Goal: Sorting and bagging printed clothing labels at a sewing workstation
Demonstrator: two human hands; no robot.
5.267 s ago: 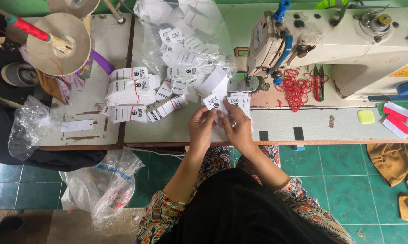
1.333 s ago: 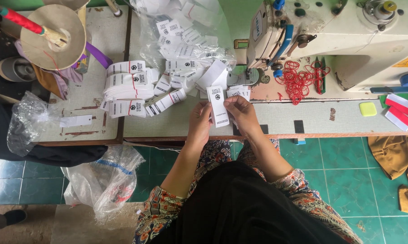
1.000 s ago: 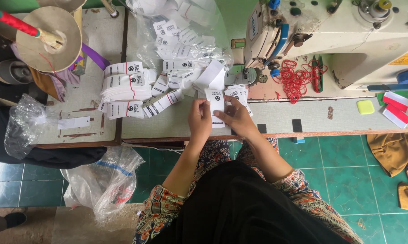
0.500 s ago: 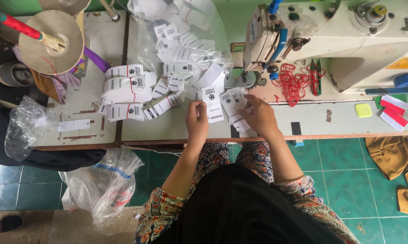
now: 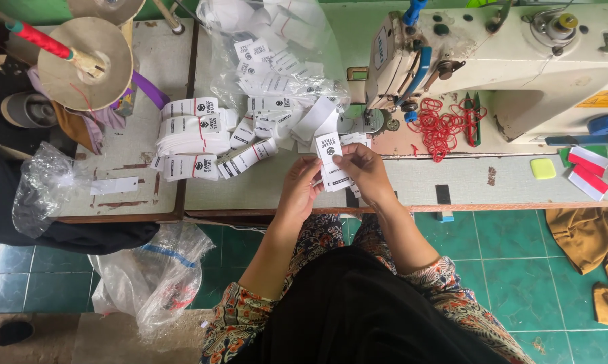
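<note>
Two hands meet over the front edge of the sewing table [image 5: 263, 192], just in front of the cream sewing machine [image 5: 513, 61]. Both are closed on a small stack of white woven labels [image 5: 331, 165] held upright between them: the left hand [image 5: 300, 192] pinches the stack's lower left side, and the right hand [image 5: 364, 172] wraps its right edge with the thumb across the front. The stack sits just left of the machine's needle end, above the table edge.

Left of the machine, bundles of the same white labels tied with red bands [image 5: 189, 138] lie piled on the tabletop, and loose ones spill from a clear plastic bag [image 5: 277, 47] beside the machine's head. A heap of red rubber bands [image 5: 438, 125] rests on the machine's bed, touching a small pair of thread snips [image 5: 475, 111]. Far left of the machine stands a large cardboard spool [image 5: 85, 64] on a red-wrapped rod. Below the table, well left of the machine, a crumpled clear bag [image 5: 155, 276] lies on the green tiled floor [image 5: 513, 263].
</note>
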